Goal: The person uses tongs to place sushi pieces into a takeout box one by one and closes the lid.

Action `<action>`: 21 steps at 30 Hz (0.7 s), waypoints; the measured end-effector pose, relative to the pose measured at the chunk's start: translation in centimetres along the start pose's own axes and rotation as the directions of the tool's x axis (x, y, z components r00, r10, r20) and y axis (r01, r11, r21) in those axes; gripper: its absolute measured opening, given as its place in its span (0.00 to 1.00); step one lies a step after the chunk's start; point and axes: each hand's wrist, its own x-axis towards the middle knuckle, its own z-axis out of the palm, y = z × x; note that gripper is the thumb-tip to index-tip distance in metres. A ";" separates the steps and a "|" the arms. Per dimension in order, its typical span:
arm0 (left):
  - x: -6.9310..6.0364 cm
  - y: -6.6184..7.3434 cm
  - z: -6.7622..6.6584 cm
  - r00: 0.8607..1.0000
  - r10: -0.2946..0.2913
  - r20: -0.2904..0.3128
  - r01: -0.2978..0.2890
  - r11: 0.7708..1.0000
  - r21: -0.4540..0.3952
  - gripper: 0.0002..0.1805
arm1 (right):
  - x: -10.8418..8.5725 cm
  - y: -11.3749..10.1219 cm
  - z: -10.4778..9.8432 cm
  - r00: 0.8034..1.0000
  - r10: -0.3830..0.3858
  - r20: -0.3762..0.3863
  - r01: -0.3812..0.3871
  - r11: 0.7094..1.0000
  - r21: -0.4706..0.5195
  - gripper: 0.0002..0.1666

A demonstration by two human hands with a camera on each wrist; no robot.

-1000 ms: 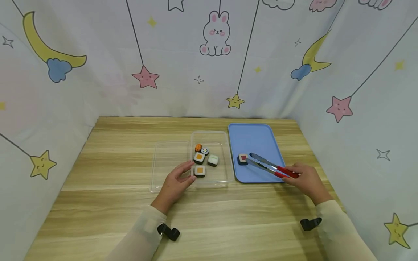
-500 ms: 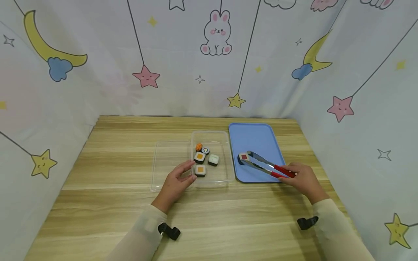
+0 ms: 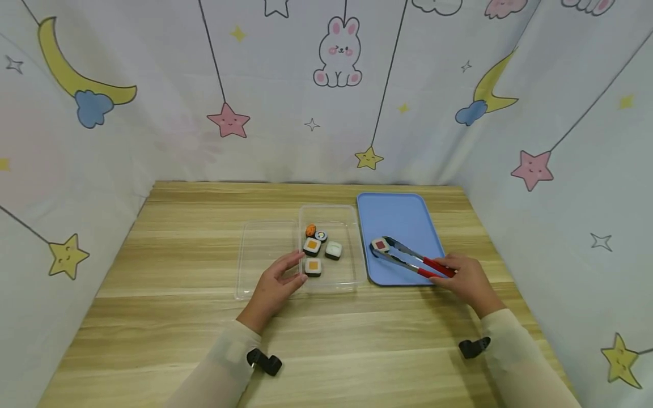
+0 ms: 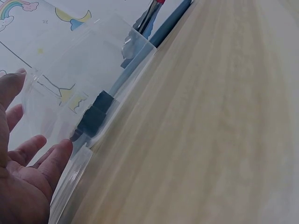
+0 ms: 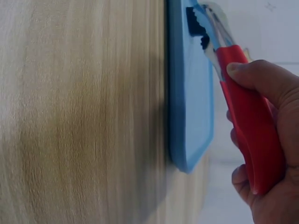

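Head view shows a black-sided sushi piece (image 3: 380, 245), white-topped and red-centred.

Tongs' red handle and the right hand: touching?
Touching: in the right wrist view, the right hand grips the red handle, thumb lying on it.

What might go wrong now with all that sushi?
The red-centred sushi sits between the tips of the tongs, so it might slip out if the right hand loosens its grip. The left hand is right beside the clear box; a bump could perhaps shift the box and jumble the sushi pieces inside.
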 end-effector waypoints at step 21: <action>0.0 0.1 0.0 1.000 -0.012 0.000 0.012 1.000 0.010 0.30 | -0.2 -1.7 -1.8 0.998 0.000 -0.057 0.000 1.000 0.001 0.26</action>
